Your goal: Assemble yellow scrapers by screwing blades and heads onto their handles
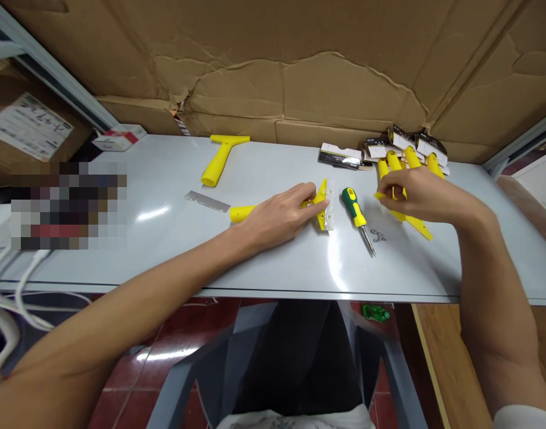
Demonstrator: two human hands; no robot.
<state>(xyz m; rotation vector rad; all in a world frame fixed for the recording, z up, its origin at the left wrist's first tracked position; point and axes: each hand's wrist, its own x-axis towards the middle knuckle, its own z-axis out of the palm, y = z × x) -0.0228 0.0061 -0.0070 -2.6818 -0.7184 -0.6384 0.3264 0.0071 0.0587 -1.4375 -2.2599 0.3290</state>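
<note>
My left hand (284, 217) is closed around a yellow scraper (241, 213) lying flat on the table. Its index finger presses on a metal blade (330, 205) set along the scraper's head. On the right, my right hand (411, 192) pinches a small yellow plastic piece (379, 195), partly hidden by the fingers. Beneath that hand lie several yellow scraper handles (411, 157) and a flat yellow strip (419, 227). Between the hands rests a green and yellow screwdriver (354, 207), with small screws (378, 235) beside its shaft.
A loose blade (207, 201) and another yellow scraper handle (219, 161) lie left of my left hand. Black and white packages (340, 156) sit at the back, against a cardboard wall (309, 89). A small red and white box (120, 137) stands in the far left corner.
</note>
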